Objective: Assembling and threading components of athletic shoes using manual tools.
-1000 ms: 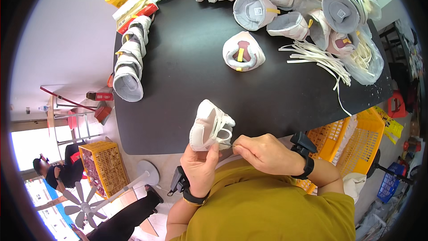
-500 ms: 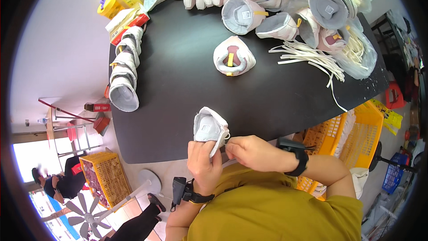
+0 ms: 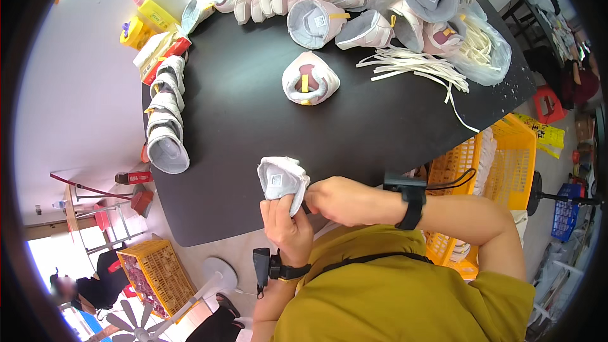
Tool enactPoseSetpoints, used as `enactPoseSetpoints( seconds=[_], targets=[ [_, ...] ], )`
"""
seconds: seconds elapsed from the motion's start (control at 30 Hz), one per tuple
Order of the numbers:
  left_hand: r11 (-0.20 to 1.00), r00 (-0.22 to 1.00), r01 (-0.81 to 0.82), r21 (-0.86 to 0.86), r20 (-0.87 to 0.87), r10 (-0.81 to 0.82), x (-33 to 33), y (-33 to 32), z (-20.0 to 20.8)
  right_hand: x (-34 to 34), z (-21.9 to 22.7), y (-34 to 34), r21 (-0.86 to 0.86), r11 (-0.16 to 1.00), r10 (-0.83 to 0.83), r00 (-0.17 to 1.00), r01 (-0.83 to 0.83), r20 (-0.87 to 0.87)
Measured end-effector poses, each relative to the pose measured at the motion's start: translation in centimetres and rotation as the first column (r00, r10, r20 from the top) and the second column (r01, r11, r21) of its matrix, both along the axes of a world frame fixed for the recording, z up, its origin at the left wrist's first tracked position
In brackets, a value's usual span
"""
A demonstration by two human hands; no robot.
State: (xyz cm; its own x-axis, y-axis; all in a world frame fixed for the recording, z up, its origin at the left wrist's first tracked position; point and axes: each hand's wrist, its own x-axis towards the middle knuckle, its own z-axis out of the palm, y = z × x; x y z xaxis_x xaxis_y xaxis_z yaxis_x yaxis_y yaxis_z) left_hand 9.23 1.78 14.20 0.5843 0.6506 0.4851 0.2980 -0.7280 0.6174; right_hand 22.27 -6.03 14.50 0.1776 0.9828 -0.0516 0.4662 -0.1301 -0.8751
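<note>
A white shoe upper with a grey lining [image 3: 277,179] is held over the near edge of the black table. My left hand [image 3: 288,228] grips it by its near side, with fingers reaching into the opening. Against the upper's right side, my right hand [image 3: 342,201] is closed with its fingertips together; what they pinch is hidden. Farther off, another white-and-pink upper with a yellow pull tab [image 3: 310,79] stands alone on the table. Loose flat white laces [image 3: 415,69] lie in a heap to the right of it.
Several uppers [image 3: 167,152] form a row along the table's left edge, and more [image 3: 316,23] are piled at the back. A clear bag of laces [image 3: 487,54] lies far right. Yellow crates [image 3: 513,164] stand beside my right arm; a fan [image 3: 136,320] is at lower left.
The whole scene has shifted left in view as my head moved. The held upper is turned slightly, and my right fingers remain at its side; a small white loop seen there before is now hidden.
</note>
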Motion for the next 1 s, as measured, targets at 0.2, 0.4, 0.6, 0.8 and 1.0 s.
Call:
enactPoseSetpoints(
  seconds=[0.2, 0.4, 0.6, 0.8, 1.0],
  targets=[
    [0.997, 0.996, 0.067, -0.026, 0.062, -0.066, -0.6, 0.1, -0.9, -0.9, 0.9, -0.5, -0.134, 0.982, -0.179, 0.88, 0.132, -0.44],
    [0.999, 0.998, -0.017, -0.047, 0.062, 0.02, -0.6, 0.1, -1.6, 0.0, 3.7, 0.5, -0.188, 0.982, 0.02, 0.996, -0.005, 0.082],
    [0.884, 0.977, -0.117, -0.454, 0.106, 0.183, -1.2, 0.0, -1.7, -0.8, 3.6, 1.1, -0.473, 0.874, -0.435, 0.253, -0.114, -0.864],
    [0.816, 0.936, 0.008, -0.579, 0.291, 0.198, -0.9, 0.1, -1.4, -1.0, 3.4, 1.4, -0.243, 0.967, -0.176, 0.902, 0.083, -0.395],
    [0.985, 0.985, 0.046, -0.167, 0.172, -0.017, -1.4, 1.0, -2.4, 0.1, 4.1, 1.6, -0.413, 0.91, -0.183, 0.868, -0.028, -0.462]
  ],
)
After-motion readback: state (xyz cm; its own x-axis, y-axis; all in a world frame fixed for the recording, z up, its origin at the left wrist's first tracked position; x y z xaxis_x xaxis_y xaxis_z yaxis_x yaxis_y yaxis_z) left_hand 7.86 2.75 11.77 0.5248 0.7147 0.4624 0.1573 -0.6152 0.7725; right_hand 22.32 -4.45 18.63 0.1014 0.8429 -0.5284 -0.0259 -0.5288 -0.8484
